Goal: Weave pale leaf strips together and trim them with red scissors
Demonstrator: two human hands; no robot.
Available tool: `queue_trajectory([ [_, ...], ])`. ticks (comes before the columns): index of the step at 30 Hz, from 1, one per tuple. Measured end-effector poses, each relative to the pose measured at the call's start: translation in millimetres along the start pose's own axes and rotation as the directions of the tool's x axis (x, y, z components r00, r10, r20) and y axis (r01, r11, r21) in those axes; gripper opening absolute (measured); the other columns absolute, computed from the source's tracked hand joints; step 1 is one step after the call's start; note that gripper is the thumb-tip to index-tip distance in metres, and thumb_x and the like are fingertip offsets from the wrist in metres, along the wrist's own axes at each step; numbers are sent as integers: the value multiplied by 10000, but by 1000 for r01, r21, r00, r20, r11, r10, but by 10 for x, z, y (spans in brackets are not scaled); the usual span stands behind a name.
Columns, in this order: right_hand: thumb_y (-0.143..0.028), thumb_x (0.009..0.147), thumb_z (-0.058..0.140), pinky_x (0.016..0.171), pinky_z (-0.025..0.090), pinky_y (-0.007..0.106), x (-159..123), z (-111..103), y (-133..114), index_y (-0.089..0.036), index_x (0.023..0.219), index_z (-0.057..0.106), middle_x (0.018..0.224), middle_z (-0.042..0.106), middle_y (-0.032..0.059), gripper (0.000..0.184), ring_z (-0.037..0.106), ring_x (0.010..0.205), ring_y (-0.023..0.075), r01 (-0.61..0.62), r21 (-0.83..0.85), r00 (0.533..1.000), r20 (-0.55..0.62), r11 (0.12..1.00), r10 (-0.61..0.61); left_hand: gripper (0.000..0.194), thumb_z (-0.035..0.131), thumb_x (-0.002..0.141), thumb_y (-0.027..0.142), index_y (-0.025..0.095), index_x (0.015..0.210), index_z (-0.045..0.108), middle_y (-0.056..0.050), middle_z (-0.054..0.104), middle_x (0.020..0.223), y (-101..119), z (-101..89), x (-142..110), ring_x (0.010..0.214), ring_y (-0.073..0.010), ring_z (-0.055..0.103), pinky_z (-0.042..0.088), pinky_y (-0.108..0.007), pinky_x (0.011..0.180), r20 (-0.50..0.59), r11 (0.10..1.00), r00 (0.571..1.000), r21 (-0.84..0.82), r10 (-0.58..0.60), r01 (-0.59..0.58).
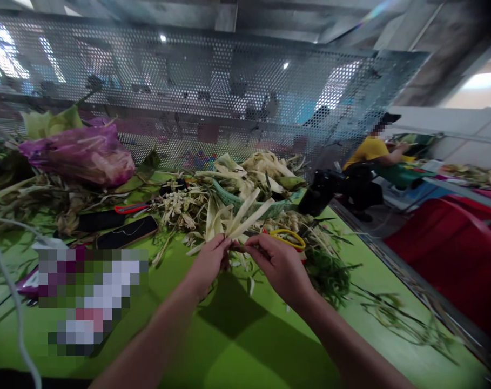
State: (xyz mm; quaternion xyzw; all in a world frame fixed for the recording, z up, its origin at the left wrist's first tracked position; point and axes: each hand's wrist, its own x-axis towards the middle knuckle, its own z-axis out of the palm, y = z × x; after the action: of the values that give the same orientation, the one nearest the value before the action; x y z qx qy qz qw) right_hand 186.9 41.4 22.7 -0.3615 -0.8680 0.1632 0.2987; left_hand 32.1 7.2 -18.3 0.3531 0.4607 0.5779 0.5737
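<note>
Pale, dry husk strips [247,217] fan upward from the fingers of my left hand [209,263], which is closed around their lower ends. My right hand [281,265] meets it from the right, thumb and forefinger pinched on a thin brownish end at the base of the same bundle. The exact grip at that point is partly covered by the fingers. Just behind the right hand lie scissors with a yellow handle [290,236]. Shredded husk pieces [182,208] are scattered beyond my hands, in front of a green basket [232,201] heaped with dry husks [265,167].
On the green table [245,356] lie a phone [127,232], a red-handled tool [130,208], a purple bag [83,154] and green strands [328,278]. A black camera [318,192] stands right. Perforated metal screening [196,97] rises behind. A person in yellow [364,156] sits beyond red chairs [448,254].
</note>
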Motion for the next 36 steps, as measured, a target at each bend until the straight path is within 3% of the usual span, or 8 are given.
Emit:
queue_trajectory([
  [5,-296,909,490,661,385,265,7,25,47,-210,868,613,856,673,47,156,611,772,183,9,-80,999,-37,997,-12,257,535,819,438,187,801,585,22,492,648,-32,-15,-4,557,-90,386,265,-211,518,97,995,995,95,-18,8],
  [11,-259,896,503,695,404,265,22,-1,84,-210,875,620,873,681,37,129,615,792,181,-20,-44,999,-32,999,19,309,440,869,418,178,767,606,-15,534,745,32,-77,-40,681,-136,431,314,-236,601,155,898,985,418,79,-138],
  [15,-261,873,526,672,406,269,37,-40,114,-209,862,631,808,672,28,117,593,732,173,-28,32,1000,-2,999,28,253,460,854,345,188,694,576,-13,521,709,86,-107,-42,688,-155,432,320,-248,623,198,863,972,461,128,-208],
  [21,-321,849,563,615,397,260,35,-119,168,-211,849,645,716,645,4,136,560,653,153,-78,143,995,65,987,70,265,511,823,380,193,640,549,-2,470,634,106,-152,1,588,-139,378,276,-254,554,19,913,987,378,161,-156],
  [25,-290,832,579,626,394,267,12,-192,139,-210,791,650,733,649,11,115,561,663,156,-54,104,998,51,993,49,273,522,809,436,182,728,580,8,473,630,94,-161,22,513,-101,333,244,-239,495,-61,972,994,224,85,-69],
  [28,-290,830,580,613,383,269,-2,-247,102,-212,777,642,704,639,9,113,546,628,151,-47,37,999,19,998,47,293,534,803,447,166,774,610,15,481,627,105,-170,20,487,-77,294,240,-225,481,-114,984,988,159,103,-85],
  [32,-268,835,573,629,383,267,-8,-264,67,-210,774,635,737,646,15,105,560,655,152,-13,-22,1000,9,1000,14,335,534,814,461,149,809,657,63,272,524,136,-167,-6,483,-75,241,245,-209,477,-111,990,987,100,116,-105],
  [36,-242,845,556,648,390,267,-7,-199,52,-209,781,644,774,658,25,114,581,707,163,32,-43,999,11,999,-32,335,566,800,449,138,864,670,62,290,530,133,-105,-34,488,-70,260,262,-193,469,-64,998,996,23,62,-61],
])
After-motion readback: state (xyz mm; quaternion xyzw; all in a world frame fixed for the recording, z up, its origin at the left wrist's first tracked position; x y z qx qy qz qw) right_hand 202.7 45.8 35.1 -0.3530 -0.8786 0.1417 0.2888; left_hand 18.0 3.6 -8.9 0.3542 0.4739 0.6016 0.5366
